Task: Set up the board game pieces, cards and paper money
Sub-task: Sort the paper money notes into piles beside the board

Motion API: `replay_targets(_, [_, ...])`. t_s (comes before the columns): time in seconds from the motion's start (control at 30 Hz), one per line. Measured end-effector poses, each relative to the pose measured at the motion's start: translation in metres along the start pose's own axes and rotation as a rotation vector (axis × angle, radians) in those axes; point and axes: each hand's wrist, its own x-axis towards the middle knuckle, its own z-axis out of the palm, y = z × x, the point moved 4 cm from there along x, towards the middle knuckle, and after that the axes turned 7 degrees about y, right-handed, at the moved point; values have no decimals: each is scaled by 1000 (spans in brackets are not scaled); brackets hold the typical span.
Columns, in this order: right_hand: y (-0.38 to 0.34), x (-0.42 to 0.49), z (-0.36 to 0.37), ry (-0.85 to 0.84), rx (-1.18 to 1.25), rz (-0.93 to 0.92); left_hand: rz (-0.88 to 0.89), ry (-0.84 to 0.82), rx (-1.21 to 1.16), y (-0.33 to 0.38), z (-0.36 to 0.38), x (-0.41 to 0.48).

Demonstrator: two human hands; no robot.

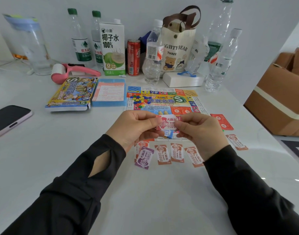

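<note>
Head view: at the back of the counter [162,192], water bottles [80,38], a coconut water carton [113,48], a red can [133,57] and a bear-print tote bag [177,48] stand behind the game board [169,100], which carries a heap of coloured pieces [138,99]. Left of it lie the game box [72,93] and a blue tray [109,104] holding a printed sheet. Left hand [136,126] and right hand [201,131] pinch a small stack of paper money [167,124] over the board's near edge, hiding it. Brown notes [176,152] and a purple note [144,157] lie in a row below; red cards [221,122] are just right.
</note>
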Motion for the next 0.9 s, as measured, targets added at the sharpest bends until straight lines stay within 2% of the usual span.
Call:
replay_targets(0.3, [-1, -1, 0, 89, 21, 50, 33, 91, 37, -1, -4, 3])
replay_targets(0.47, [-9, -8, 1, 100, -139, -82, 48, 124, 85, -3, -4, 4])
replay_targets(0.67, [-13, -10, -2, 219, -302, -217, 64, 143, 120, -4, 0, 3])
replay_targets(0.9, [-9, -6, -3, 153, -192, -165, 76, 158, 56, -5, 0, 3])
